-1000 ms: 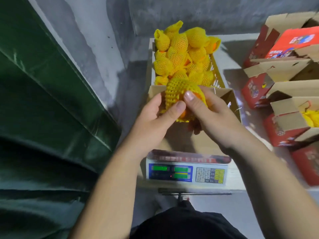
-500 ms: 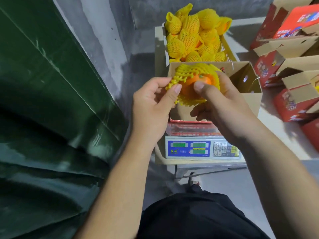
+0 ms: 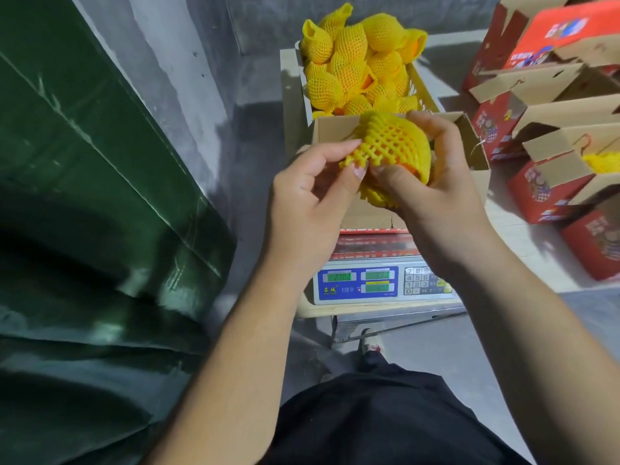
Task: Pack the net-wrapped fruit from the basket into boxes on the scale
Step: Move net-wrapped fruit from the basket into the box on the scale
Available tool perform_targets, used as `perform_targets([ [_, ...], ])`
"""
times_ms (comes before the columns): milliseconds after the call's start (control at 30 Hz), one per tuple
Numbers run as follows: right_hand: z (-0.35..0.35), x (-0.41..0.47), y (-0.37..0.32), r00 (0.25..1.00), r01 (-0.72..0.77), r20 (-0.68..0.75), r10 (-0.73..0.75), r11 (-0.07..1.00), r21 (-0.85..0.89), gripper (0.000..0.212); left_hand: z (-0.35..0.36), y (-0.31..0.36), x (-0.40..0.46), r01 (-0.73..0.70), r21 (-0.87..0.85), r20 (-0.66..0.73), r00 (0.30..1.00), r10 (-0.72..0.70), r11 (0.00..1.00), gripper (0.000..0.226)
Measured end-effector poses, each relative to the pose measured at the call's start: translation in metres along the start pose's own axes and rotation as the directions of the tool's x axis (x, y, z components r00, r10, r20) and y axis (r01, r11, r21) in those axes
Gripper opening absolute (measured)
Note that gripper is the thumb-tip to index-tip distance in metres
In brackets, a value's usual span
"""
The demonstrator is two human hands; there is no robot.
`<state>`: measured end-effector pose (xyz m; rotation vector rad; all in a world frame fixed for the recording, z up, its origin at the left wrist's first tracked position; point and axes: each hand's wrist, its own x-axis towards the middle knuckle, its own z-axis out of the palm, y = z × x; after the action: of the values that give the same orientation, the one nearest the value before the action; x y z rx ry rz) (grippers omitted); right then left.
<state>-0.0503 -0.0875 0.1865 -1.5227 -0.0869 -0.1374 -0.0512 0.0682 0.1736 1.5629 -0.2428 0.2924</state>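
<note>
Both hands hold one net-wrapped fruit (image 3: 391,152) above an open cardboard box (image 3: 469,139) that stands on the scale (image 3: 382,280). The left hand (image 3: 312,196) pinches the loose edge of the yellow foam net between thumb and forefinger; the right hand (image 3: 432,182) is closed around the fruit, cupping it from the right and below, thumb pressed to the net. Behind the box, a basket (image 3: 424,85) is heaped with more wrapped fruit (image 3: 352,68). Red cartons (image 3: 536,182) stand open at right on the counter (image 3: 523,229).

Fruit-packing room: weighing scale (image 3: 385,280), red cartons (image 3: 543,186) (flaps open); bare concrete floor (image 3: 453,350).
</note>
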Motion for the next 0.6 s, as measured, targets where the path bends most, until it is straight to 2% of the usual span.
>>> perform_targets([
  [200, -0.008, 0.001, 0.001, 0.999, 0.031, 0.019, -0.030, 0.998, -0.053, 0.061, -0.002, 0.004, 0.002, 0.217, -0.129, 0.110, 0.973, -0.203, 0.968, 0.027],
  [333, -0.005, 0.002, 0.006, 0.997, 0.048, 0.067, -0.041, 0.993, -0.107, 0.061, -0.002, -0.001, 0.003, 0.228, -0.094, 0.097, 0.971, -0.219, 0.969, 0.014],
  [433, -0.001, 0.003, 0.006, 0.987, -0.024, 0.156, 0.027, 0.999, -0.020, 0.063, -0.007, -0.005, 0.002, 0.250, -0.087, 0.113, 0.964, -0.240, 0.964, 0.018],
  [533, 0.002, 0.002, 0.005, 0.974, -0.115, 0.209, 0.088, 0.986, 0.124, 0.041, -0.014, -0.008, 0.002, 0.244, -0.037, 0.134, 0.962, -0.237, 0.969, 0.020],
  [600, 0.003, 0.002, 0.002, 0.980, -0.121, 0.179, 0.090, 0.978, 0.170, 0.031, -0.018, -0.012, 0.000, 0.235, -0.021, 0.156, 0.961, -0.229, 0.972, 0.028],
])
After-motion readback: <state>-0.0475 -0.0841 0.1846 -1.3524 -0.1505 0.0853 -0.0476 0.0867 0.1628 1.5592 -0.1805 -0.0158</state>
